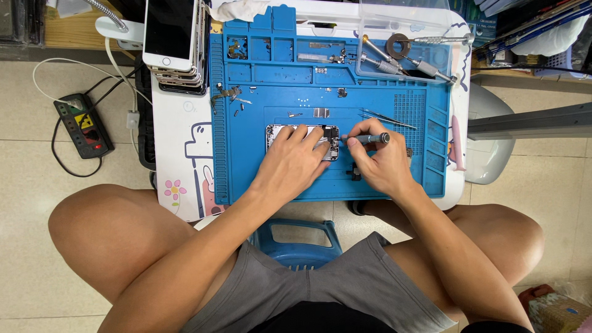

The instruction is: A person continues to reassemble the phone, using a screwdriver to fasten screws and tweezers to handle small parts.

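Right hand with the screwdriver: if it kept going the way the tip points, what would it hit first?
The right hand aims the screwdriver leftward; its tip already seems to touch the opened phone, with the left hand's fingers just beyond. Depth unclear.

Small phone-repair bench, probably a shop corner, blue silicone work mat with parts trays, stacked phones (screens up), screwdrivers, tweezers, power strip on tiled floor

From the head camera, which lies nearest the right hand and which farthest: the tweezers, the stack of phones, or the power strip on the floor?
From the right hand:
1. Tweezers, just above it on the blue mat.
2. Stack of phones, far upper left.
3. Power strip, on the floor, farthest left.
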